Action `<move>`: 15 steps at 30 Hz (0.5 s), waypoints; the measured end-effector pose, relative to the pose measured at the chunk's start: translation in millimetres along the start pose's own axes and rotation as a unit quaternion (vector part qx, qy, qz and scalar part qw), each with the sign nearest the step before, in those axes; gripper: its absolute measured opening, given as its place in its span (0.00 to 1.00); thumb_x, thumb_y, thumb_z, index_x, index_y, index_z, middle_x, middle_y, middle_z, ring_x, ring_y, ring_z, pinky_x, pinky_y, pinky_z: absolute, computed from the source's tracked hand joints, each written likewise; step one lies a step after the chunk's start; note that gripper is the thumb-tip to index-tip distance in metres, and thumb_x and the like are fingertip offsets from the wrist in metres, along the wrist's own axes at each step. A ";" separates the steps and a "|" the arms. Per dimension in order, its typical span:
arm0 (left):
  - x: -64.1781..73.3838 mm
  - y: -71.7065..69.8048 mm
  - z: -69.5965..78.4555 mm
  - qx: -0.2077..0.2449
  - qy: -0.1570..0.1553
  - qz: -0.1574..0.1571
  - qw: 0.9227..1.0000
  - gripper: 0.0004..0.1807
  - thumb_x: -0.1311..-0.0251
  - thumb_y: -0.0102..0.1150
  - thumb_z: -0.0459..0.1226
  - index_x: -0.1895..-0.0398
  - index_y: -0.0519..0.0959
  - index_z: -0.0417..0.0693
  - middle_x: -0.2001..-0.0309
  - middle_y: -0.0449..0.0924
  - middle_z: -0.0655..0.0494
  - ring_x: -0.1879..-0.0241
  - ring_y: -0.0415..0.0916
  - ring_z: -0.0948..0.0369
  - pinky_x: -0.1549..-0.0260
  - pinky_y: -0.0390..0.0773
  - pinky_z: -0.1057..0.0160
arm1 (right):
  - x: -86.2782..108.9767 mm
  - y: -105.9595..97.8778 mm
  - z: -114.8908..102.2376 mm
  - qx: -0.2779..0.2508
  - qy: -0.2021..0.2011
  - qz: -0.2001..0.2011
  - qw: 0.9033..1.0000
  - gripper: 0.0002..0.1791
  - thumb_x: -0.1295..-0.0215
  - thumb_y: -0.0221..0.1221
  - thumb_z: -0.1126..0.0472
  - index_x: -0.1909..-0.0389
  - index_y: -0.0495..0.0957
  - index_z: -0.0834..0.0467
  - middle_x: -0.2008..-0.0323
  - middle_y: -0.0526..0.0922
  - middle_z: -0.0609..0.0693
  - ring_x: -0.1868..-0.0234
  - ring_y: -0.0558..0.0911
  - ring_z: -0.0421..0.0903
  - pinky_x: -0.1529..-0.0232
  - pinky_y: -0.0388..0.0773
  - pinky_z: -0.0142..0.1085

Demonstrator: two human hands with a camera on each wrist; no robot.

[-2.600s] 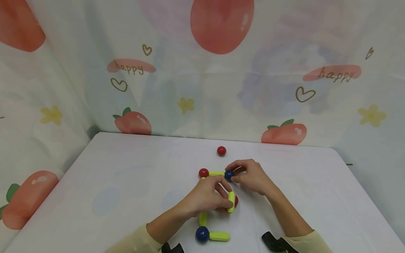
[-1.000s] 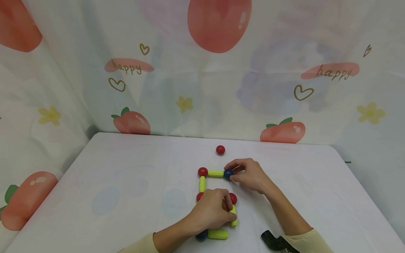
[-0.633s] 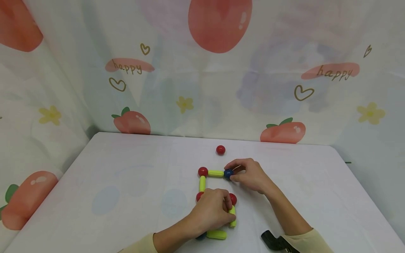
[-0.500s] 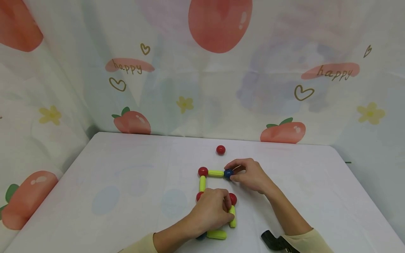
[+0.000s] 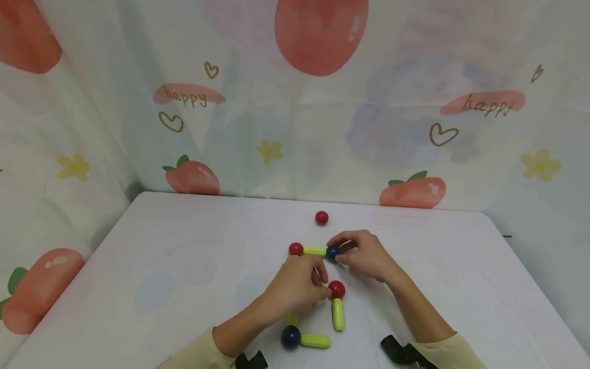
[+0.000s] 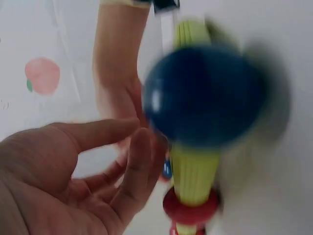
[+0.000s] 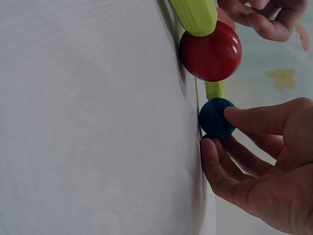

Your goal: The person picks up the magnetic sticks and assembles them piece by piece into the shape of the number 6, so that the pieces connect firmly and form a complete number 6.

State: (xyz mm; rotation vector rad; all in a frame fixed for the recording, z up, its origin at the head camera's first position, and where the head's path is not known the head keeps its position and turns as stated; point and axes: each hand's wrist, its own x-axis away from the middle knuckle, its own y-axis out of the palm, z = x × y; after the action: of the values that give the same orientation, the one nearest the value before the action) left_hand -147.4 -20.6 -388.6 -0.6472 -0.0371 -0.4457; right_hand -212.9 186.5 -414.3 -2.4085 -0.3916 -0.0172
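My right hand [image 5: 364, 253] pinches a blue ball [image 5: 333, 253] between thumb and fingers; the right wrist view shows the same blue ball [image 7: 216, 118]. A ribbed yellow-green stick [image 5: 314, 251] joins it to a red ball [image 5: 296, 249]. My left hand [image 5: 295, 284] hovers over the middle of the ball-and-stick shape, fingers loosely bent and holding nothing, thumb tip beside another red ball [image 5: 337, 289]. From that ball a yellow-green stick [image 5: 338, 314] points toward the near edge. Nearer me, a blue ball [image 5: 291, 337] carries a sideways stick [image 5: 315, 341]. The left hand hides the shape's left side.
A loose red ball [image 5: 321, 218] lies toward the back of the white table [image 5: 207, 287]. Behind rises a printed curtain [image 5: 313, 128]. Black wrist mounts [image 5: 401, 352] sit at both sleeves.
My left hand has let go of the yellow-green stick, now lying against the red ball, and has moved up and slightly left. My right hand stays on the blue ball.
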 end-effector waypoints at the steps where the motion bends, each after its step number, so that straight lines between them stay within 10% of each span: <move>1: -2.5 -3.4 -1.6 -0.010 0.006 0.007 1.000 0.09 0.43 0.76 0.35 0.69 0.81 0.49 0.76 0.79 0.60 0.77 0.76 0.63 0.78 0.77 0.67 | 0.0 -0.1 0.0 -0.001 -0.001 0.000 1.000 0.16 0.38 0.67 0.68 0.49 0.87 0.53 0.54 0.88 0.50 0.50 0.84 0.50 0.55 0.83 0.40; 15: -35.3 -44.3 -42.5 -0.053 0.019 0.114 0.992 0.08 0.38 0.72 0.35 0.57 0.86 0.52 0.61 0.83 0.57 0.60 0.78 0.59 0.61 0.84 0.64 | -0.3 0.3 -0.4 0.000 0.006 0.001 1.000 0.16 0.37 0.67 0.69 0.49 0.88 0.54 0.53 0.88 0.50 0.50 0.84 0.49 0.52 0.84 0.43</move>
State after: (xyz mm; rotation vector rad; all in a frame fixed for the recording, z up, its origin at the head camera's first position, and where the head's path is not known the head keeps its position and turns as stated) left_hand -202.0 -63.2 -403.2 -0.7385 0.0963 -0.2399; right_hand -213.0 185.9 -414.2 -2.4067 -0.3836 -0.0316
